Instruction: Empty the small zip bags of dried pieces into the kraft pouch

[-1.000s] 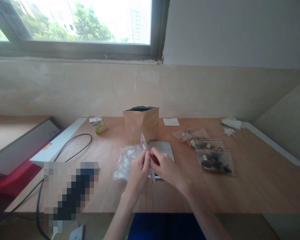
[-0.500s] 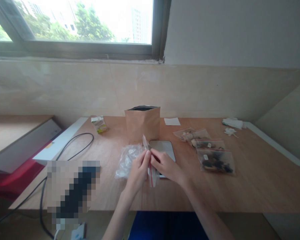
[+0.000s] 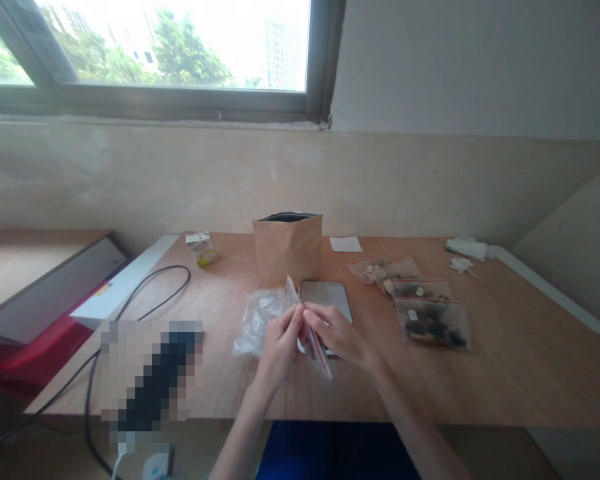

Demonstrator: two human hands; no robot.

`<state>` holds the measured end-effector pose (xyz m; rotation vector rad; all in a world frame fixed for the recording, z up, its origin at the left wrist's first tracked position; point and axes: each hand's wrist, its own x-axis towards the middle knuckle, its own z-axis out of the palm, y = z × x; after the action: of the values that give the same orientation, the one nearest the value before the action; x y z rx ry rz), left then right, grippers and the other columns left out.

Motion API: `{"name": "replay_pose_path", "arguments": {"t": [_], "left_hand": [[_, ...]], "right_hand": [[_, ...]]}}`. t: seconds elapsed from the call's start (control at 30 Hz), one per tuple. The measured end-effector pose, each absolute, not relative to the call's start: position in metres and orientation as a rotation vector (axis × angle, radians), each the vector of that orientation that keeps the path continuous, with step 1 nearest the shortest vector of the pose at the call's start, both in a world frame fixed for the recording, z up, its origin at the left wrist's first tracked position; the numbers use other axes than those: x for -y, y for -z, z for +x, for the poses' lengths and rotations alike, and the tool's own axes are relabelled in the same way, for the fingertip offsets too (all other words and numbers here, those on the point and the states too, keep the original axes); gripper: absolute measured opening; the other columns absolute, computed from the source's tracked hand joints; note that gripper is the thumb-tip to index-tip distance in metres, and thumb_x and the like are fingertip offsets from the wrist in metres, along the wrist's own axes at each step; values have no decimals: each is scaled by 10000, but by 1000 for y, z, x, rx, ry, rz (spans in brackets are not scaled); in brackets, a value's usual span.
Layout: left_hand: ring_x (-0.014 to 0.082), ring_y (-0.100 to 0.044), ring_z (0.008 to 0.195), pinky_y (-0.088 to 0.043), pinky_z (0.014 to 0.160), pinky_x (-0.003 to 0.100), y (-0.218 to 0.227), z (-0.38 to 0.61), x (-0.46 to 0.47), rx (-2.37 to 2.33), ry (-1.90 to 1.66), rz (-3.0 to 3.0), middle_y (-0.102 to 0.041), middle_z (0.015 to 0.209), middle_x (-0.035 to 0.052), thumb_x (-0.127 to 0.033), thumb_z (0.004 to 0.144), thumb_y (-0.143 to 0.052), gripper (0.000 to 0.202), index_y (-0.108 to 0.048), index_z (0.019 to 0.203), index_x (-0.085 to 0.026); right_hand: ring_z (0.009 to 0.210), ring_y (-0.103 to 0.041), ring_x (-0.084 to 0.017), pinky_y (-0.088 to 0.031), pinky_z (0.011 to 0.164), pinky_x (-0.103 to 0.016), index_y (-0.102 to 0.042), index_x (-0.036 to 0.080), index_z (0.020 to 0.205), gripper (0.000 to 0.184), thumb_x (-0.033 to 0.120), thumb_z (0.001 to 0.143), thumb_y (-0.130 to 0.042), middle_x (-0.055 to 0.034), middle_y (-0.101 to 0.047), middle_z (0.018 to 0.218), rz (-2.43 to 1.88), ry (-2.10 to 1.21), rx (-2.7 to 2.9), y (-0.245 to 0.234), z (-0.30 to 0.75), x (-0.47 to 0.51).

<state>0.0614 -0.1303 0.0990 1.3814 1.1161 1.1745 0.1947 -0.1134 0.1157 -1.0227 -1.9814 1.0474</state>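
Note:
A small clear zip-lock bag [image 3: 321, 355] with a red strip is pinched between my two hands, near its middle. My left hand [image 3: 281, 331] grips it from the left, thumb and fingers pressed together. From the right, my right hand [image 3: 336, 331] closes on the same bag, its fingertips touching those of the left. Under and behind the hands lies a flat scale-like device [image 3: 326, 293] with a pale top and dark rim. A heap of clear plastic bags [image 3: 258, 320] is beside my left hand. Behind them a brown kraft pouch [image 3: 287, 250] stands upright, its top open.
On the right lie several filled zip-lock bags [image 3: 433, 323] with dark and pale contents. A white card [image 3: 345, 244], a small carton [image 3: 203, 250] and crumpled white wrappers [image 3: 467, 248] sit farther back. A black cable [image 3: 145, 273] loops at the left, near a blurred dark object [image 3: 155, 380].
The zip-lock bag has tilted, its lower end swinging to the right. Both hands have stayed together in nearly the same place; the view has shifted slightly.

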Motion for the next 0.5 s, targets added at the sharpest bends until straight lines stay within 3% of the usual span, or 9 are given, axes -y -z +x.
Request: {"name": "replay_pose_path", "arguments": {"t": [0.17, 0.3, 0.5], "left_hand": [[115, -426, 468, -354, 494, 252, -101, 61, 130, -1053, -1097, 1293, -460, 523, -19, -527, 845, -389, 419, -459, 603, -193], [122, -458, 525, -362, 543, 249, -105, 62, 130, -1108, -1131, 1474, -462, 528, -14, -487, 858, -387, 425, -421, 550, -196], [114, -395, 476, -302, 504, 246, -110, 46, 134, -1400, -1196, 1625, -393, 472, -34, -416, 859, -389, 401, -379, 520, -203]], "right_hand": [[588, -485, -104, -364, 564, -215, -449, 192, 683, 295, 334, 913, -330, 22, -528, 640, -1040, -1022, 2039, -117, 197, 117], [570, -471, -105, -336, 555, -224, -445, 189, 661, 314, 294, 915, -293, 18, -517, 623, -1063, -911, 2079, -114, 199, 115], [464, -329, -90, -213, 469, -227, -345, 207, 568, 271, 277, 827, -388, 55, -338, 488, -1316, -532, 1870, -116, 231, 102]]}}
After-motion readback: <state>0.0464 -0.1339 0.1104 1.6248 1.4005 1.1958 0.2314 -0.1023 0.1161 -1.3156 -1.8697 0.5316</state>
